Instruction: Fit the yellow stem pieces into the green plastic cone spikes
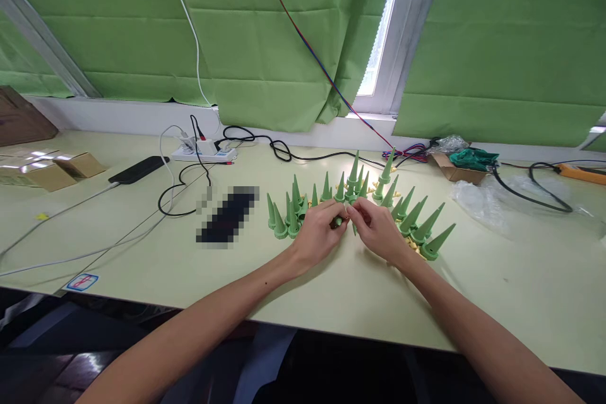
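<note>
My left hand [320, 230] is closed around a small green piece [338, 222], mostly covered by the fingers. Thumb and fingers pinched, my right hand [376, 225] meets it at the same spot. A thin green tip shows below, between the two hands; it looks like one of the cone pieces. Around and behind both hands stand several green cone-shaped spikes [279, 222] with round bases. More spikes [428, 225] lean outward on the right, beside my right wrist. Small yellowish parts [416, 247] lie among their bases.
On the table [497, 303], a pixelated dark object [228, 218] lies left of the spikes. Farther back are a black power bank-like slab [139, 170], a power strip [203, 153] and loose cables. Cardboard boxes [47, 167] sit far left; clear plastic wrap [478, 205] lies right.
</note>
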Demonstrator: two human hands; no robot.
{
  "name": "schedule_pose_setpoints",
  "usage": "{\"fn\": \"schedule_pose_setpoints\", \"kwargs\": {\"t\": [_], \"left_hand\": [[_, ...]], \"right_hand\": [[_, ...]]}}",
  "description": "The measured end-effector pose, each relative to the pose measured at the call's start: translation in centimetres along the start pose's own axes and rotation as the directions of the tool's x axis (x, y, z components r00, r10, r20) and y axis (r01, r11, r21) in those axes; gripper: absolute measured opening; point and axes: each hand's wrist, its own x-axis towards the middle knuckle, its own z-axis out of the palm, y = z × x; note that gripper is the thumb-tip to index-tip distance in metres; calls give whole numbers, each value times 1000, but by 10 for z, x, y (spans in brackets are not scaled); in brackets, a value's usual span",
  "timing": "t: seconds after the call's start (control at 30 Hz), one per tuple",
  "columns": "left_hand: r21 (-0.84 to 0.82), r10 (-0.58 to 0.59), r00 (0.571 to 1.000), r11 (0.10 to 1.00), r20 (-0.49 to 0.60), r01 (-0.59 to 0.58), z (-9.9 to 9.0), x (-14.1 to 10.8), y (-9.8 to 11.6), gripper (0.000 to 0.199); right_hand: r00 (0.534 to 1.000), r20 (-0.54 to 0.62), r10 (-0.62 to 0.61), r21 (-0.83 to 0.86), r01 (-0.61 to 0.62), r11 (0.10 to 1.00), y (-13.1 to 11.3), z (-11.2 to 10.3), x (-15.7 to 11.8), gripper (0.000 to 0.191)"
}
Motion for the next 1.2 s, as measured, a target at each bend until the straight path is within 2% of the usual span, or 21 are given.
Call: {"fn": "schedule_pose_setpoints", "kwargs": {"t": [0.27, 0.7, 1.2], "left_hand": [[14, 14, 1000, 1000, 24, -15, 0, -1, -1, 17], [5, 39, 999, 999, 24, -39, 3, -3, -2, 18], [66, 101, 994, 992, 37, -104, 3, -4, -4, 16]], "right_hand": [[1000, 12, -22, -19, 23, 1000, 2, 0, 0, 32], [1000, 10, 13, -94, -12, 996, 2, 1, 0, 36], [998, 31, 46, -153, -40, 987, 1, 1, 0, 37]]}}
